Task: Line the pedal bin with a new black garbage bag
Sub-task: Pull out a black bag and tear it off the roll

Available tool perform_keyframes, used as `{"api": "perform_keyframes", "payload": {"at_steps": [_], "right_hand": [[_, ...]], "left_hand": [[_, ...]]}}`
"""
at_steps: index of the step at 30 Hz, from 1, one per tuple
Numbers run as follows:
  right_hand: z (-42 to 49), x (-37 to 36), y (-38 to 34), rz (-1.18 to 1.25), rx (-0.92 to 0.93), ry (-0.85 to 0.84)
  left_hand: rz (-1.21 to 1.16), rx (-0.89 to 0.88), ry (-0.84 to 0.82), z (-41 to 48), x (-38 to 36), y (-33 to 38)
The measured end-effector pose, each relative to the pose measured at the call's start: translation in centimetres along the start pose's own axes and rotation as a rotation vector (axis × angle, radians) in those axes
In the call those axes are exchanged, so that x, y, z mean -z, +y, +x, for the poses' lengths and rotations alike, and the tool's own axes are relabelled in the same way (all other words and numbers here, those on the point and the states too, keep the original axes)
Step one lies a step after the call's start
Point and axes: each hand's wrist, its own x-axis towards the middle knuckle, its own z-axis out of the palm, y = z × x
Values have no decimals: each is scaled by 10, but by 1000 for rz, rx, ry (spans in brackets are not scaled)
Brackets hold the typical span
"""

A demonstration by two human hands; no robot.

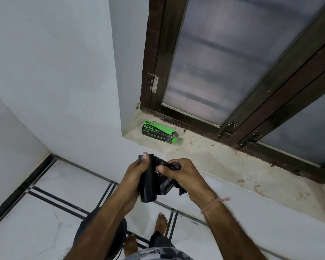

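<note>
My left hand [137, 170] grips a black roll of garbage bags [148, 186], held upright in front of me. My right hand [178, 172] pinches the crumpled loose end of a black bag [169, 182] coming off that roll. A dark round pedal bin [118, 239] stands on the floor below my left forearm, mostly hidden by the arm. The green and black garbage bag box [159, 132] lies on the window sill with its right flap open.
The stone window sill [223, 164] runs to the right under a dark-framed frosted window [223, 59]. White walls meet in a corner at left. My bare feet [160, 223] stand on white floor tiles with black lines.
</note>
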Motion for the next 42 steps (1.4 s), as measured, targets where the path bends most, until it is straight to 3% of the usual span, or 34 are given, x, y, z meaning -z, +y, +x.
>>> {"api": "perform_keyframes", "payload": {"at_steps": [4, 12, 17, 25, 28, 34, 37, 39, 42], "right_hand": [[1, 0, 2, 116, -29, -28], [-3, -18, 6, 724, -100, -152], [-4, -21, 6, 921, -111, -55], [9, -18, 7, 967, -180, 146], [11, 2, 7, 1067, -213, 143], [14, 24, 0, 587, -138, 144], [17, 11, 0, 504, -152, 206], [17, 8, 5, 457, -73, 201], [11, 12, 11, 185, 69, 132]], "left_hand": [[-41, 14, -14, 1, -1, 2], [-329, 95, -33, -2, -8, 0], [-539, 64, -36, 4, -11, 2], [-488, -29, 51, 14, -2, 4], [-453, -29, 127, 16, 11, 1], [-356, -14, 182, 21, 16, -8], [-339, 67, 195, 27, 2, -2], [-389, 61, 193, 33, -7, 2], [-470, -35, 197, 45, -21, 9]]}}
